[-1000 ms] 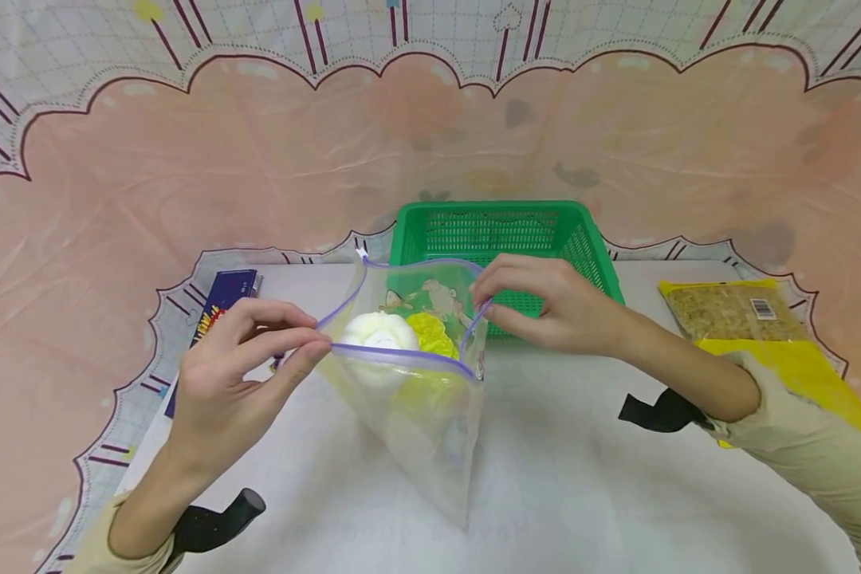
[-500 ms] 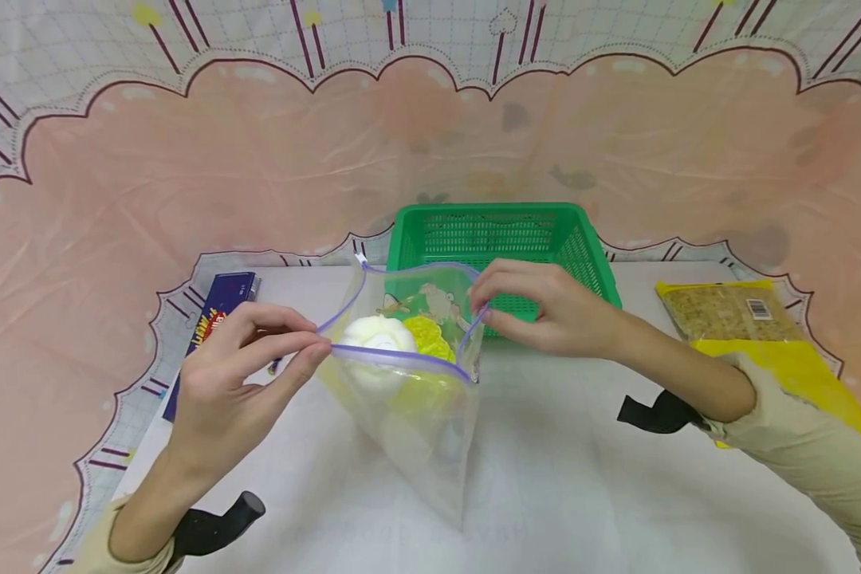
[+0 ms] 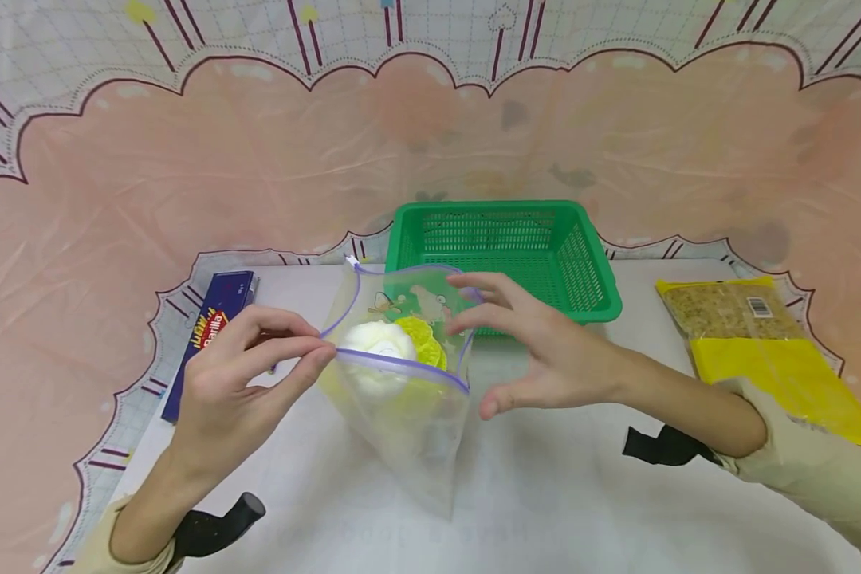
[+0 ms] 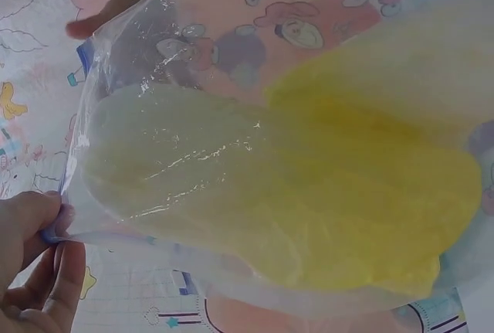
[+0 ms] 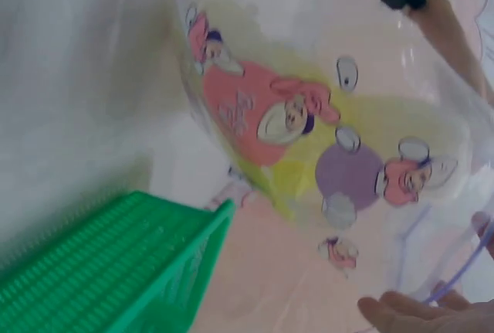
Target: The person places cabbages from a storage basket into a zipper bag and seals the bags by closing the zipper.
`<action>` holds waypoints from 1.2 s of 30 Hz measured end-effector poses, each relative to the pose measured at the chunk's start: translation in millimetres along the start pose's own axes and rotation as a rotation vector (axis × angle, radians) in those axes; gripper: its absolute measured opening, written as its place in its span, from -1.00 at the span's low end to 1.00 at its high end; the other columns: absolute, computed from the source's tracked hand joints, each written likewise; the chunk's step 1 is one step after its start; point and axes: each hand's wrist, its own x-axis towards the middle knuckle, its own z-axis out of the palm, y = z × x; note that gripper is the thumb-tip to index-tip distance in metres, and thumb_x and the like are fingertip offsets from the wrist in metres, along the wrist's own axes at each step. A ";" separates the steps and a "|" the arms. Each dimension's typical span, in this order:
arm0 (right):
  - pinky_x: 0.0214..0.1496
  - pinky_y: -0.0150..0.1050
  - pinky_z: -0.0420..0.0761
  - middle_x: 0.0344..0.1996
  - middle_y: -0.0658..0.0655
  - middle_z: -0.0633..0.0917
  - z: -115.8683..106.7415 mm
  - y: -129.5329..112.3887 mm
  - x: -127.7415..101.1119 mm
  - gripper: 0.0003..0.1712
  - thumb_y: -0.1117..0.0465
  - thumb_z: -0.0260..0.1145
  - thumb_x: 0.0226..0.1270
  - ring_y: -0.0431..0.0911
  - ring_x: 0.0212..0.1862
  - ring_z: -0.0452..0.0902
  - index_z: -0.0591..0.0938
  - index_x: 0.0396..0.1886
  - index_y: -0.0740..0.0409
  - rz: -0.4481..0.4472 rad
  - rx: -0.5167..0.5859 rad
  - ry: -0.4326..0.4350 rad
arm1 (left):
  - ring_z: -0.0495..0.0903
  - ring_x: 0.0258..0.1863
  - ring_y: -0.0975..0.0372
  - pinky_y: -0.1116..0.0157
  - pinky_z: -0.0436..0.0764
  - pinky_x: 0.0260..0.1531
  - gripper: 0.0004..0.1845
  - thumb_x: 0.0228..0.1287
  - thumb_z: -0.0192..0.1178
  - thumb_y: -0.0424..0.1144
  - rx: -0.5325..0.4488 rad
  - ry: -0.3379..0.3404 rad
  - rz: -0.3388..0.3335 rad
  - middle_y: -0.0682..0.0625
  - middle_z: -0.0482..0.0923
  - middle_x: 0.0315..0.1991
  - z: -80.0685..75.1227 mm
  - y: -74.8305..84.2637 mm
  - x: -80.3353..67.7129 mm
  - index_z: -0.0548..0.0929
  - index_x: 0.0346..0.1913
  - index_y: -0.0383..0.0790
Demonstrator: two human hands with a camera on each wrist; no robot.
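A clear zip bag (image 3: 430, 434) with purple zip edges and cartoon prints stands with its mouth spread in the middle of the head view. Inside lie a white rounded thing (image 3: 379, 341) and a crinkly yellow thing (image 3: 425, 343), also visible through the plastic in both wrist views. My left hand (image 3: 237, 379) pinches the bag's left zip edge between thumb and fingers. At the opposite side, my right hand (image 3: 545, 347) has its fingers extended at the bag's right edge, thumb spread well apart. In the right wrist view, right-hand fingers (image 5: 413, 314) overlap the purple zip.
Behind the bag stands a green slotted basket (image 3: 597, 267) on the white table. A dark blue Barilla box (image 3: 222, 299) lies at left, partly behind my left hand. Over at right is a yellow packet (image 3: 753, 359) with a see-through window of tan pieces.
My right hand has let go of the right zip edge and spread its fingers, thumb dropping toward me. The bag has shifted slightly left. My left hand keeps its pinch.
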 end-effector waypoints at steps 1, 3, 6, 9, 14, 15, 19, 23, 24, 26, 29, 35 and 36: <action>0.40 0.11 0.37 0.45 0.09 0.21 2.8 -1.5 -0.6 -0.25 -0.45 0.28 0.02 0.03 0.48 0.15 0.54 0.11 -0.11 0.001 0.015 0.001 | 0.51 -0.29 0.39 0.63 0.37 -0.37 -0.59 0.27 0.28 -0.02 -0.001 -0.004 -0.003 -0.14 0.60 -0.38 0.0 0.0 -0.1 0.76 -0.44 -0.37; 0.35 0.03 0.43 0.45 0.09 0.22 8.9 -4.3 -1.5 -0.41 -0.28 0.43 0.04 0.02 0.48 0.14 0.58 0.02 -0.13 0.004 0.047 0.015 | 0.51 -0.28 0.39 0.63 0.37 -0.38 -0.59 0.27 0.28 -0.02 -0.002 -0.012 -0.011 -0.14 0.60 -0.37 -0.1 -0.1 -0.5 0.76 -0.43 -0.37; 0.14 -0.12 0.54 0.40 0.10 0.30 16.3 -6.8 -2.7 -0.69 0.10 0.49 0.13 0.02 0.43 0.24 0.63 -0.13 -0.12 0.000 0.087 0.067 | 0.51 -0.28 0.40 0.62 0.37 -0.39 -0.59 0.27 0.28 -0.01 -0.004 -0.017 -0.016 -0.14 0.61 -0.36 0.1 -0.6 -1.4 0.76 -0.42 -0.36; 0.01 -0.22 0.55 0.34 0.15 0.39 18.5 -5.6 -1.6 -0.79 0.31 0.39 0.18 0.04 0.34 0.36 0.65 -0.23 -0.06 -0.037 0.122 0.114 | 0.53 -0.29 0.39 0.65 0.43 -0.32 -0.60 0.27 0.29 -0.03 -0.025 -0.017 -0.003 -0.14 0.60 -0.37 0.6 -1.3 -2.6 0.76 -0.43 -0.37; 0.04 -0.26 0.57 0.28 0.20 0.45 14.8 3.2 2.0 -0.77 0.44 0.28 0.21 0.03 0.36 0.33 0.63 -0.28 0.00 -0.093 0.158 0.119 | 0.55 -0.24 0.38 0.66 0.51 -0.18 -0.63 0.24 0.31 -0.04 -0.087 -0.085 0.023 -0.14 0.59 -0.34 -1.5 -4.2 -4.0 0.76 -0.40 -0.35; 0.05 -0.26 0.57 0.27 0.20 0.46 14.4 5.4 2.5 -0.76 0.46 0.26 0.22 0.02 0.37 0.32 0.62 -0.29 0.01 -0.096 0.162 0.115 | 0.55 -0.23 0.38 0.66 0.51 -0.17 -0.62 0.23 0.31 -0.02 -0.090 -0.099 0.023 -0.14 0.59 -0.32 -2.4 -6.5 -4.0 0.75 -0.38 -0.34; 0.09 -0.25 0.56 0.23 0.21 0.49 13.9 12.1 3.9 -0.74 0.50 0.18 0.25 0.01 0.37 0.33 0.59 -0.30 0.03 -0.098 0.190 0.095 | 0.56 -0.18 0.41 0.60 0.48 -0.16 -0.63 0.28 0.28 -0.05 -0.051 -0.060 -0.003 -0.16 0.61 -0.30 -4.1 -25.3 -1.1 0.74 -0.29 -0.38; 0.16 -0.24 0.53 0.20 0.23 0.51 14.0 18.6 3.8 -0.70 0.53 0.13 0.26 0.01 0.36 0.35 0.58 -0.31 0.03 -0.090 0.230 0.088 | 0.53 -0.08 0.49 0.63 0.52 -0.04 -0.79 0.27 0.27 -0.37 0.009 -0.053 -0.193 -0.18 0.62 -0.16 -2.9 -49.8 3.5 0.68 -0.07 -0.38; 0.18 -0.25 0.52 0.20 0.24 0.52 13.8 19.9 3.5 -0.70 0.53 0.12 0.26 0.01 0.36 0.35 0.58 -0.31 0.03 -0.088 0.239 0.090 | 0.51 -0.05 0.52 0.65 0.51 -0.02 -0.73 0.27 0.26 -0.41 0.023 -0.087 -0.261 -0.17 0.61 -0.10 -1.8 -55.3 4.8 0.64 0.02 -0.36; 0.21 -0.25 0.50 0.18 0.27 0.53 13.8 22.4 3.2 -0.69 0.55 0.09 0.27 0.05 0.37 0.34 0.58 -0.32 0.05 -0.093 0.255 0.094 | 0.46 0.00 0.56 0.69 0.49 0.00 -0.62 0.29 0.23 -0.42 0.027 -0.156 -0.395 -0.15 0.58 0.01 2.7 -65.0 7.0 0.56 0.16 -0.29; 0.24 -0.26 0.48 0.16 0.30 0.53 14.0 25.4 3.0 -0.68 0.55 0.05 0.27 0.11 0.39 0.32 0.58 -0.32 0.07 -0.096 0.270 0.093 | 0.45 -0.01 0.60 0.72 0.47 -0.02 -0.63 0.38 0.17 -0.29 0.006 -0.230 -0.533 -0.13 0.57 0.07 11.2 -75.9 10.5 0.53 0.21 -0.24; 0.21 -0.25 0.48 0.23 0.23 0.49 13.7 27.1 3.4 -0.73 0.49 0.09 0.32 0.01 0.36 0.32 0.60 -0.30 0.05 -0.081 0.240 0.117 | 0.55 -0.21 0.61 0.69 0.52 -0.08 -0.78 0.32 0.24 -0.30 -0.011 -0.184 -0.577 0.08 0.62 -0.23 21.8 -77.1 11.3 0.63 -0.08 -0.37; 0.22 -0.26 0.47 0.25 0.22 0.47 13.3 27.5 2.7 -0.76 0.46 0.12 0.34 -0.01 0.38 0.30 0.61 -0.29 0.04 -0.080 0.223 0.135 | 0.56 -0.23 0.60 0.69 0.53 -0.08 -0.81 0.29 0.26 -0.32 -0.005 -0.158 -0.561 0.16 0.61 -0.27 21.5 -75.2 10.7 0.64 -0.12 -0.39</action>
